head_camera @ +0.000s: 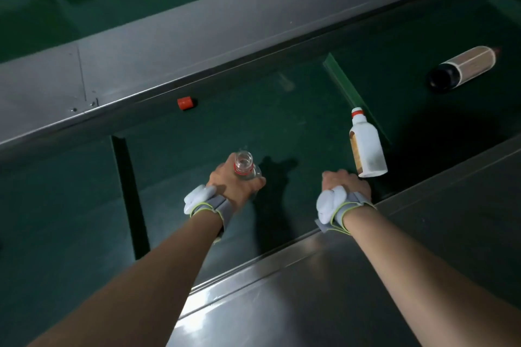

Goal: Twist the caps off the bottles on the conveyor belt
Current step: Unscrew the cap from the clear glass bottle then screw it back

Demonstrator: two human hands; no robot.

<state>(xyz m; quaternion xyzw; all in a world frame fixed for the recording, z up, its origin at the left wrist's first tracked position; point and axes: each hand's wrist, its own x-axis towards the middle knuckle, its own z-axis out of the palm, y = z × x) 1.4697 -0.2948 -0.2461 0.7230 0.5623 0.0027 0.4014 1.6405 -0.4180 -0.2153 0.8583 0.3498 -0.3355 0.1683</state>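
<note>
My left hand (235,182) grips a clear glass bottle (244,164) that stands upright on the green conveyor belt (282,127); its mouth is open, with no cap on it. A red cap (184,103) lies loose on the belt near the far rail. My right hand (345,182) hovers low over the belt with curled fingers, just left of a white bottle (366,146) lying on its side with a red-ringed white neck. I cannot see what, if anything, the right hand holds. A dark bottle (462,69) with a brown label lies further right.
Steel side rails run along the far edge (169,45) and the near edge (366,262) of the belt. Raised green cleats (346,87) cross the belt and divide it into sections. Both wrists wear grey straps with white sensor pods.
</note>
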